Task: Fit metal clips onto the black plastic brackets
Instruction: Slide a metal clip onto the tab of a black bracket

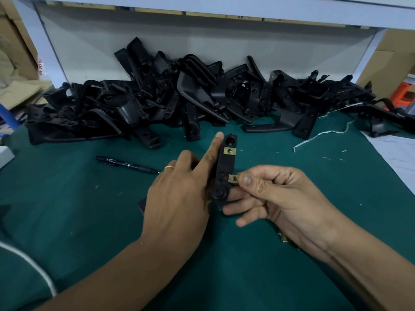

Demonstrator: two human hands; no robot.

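My left hand (179, 194) holds a long black plastic bracket (224, 169) upright above the green mat, its index finger laid along the bracket's left edge. One brass-coloured metal clip (229, 151) sits on the bracket near its top. My right hand (276, 194) pinches a second metal clip (233, 178) between thumb and fingers, against the bracket's right edge lower down. My right hand's lower fingers lie under the bracket's round bottom end. A few loose clips (283, 238) show on the mat beneath my right wrist, mostly hidden.
A long heap of black plastic brackets (179, 97) runs along the back of the green mat (89, 221). A black pen (125, 164) lies left of my hands. White string (323, 134) and a pale sheet (395, 151) lie at the right. Cardboard boxes stand at both sides.
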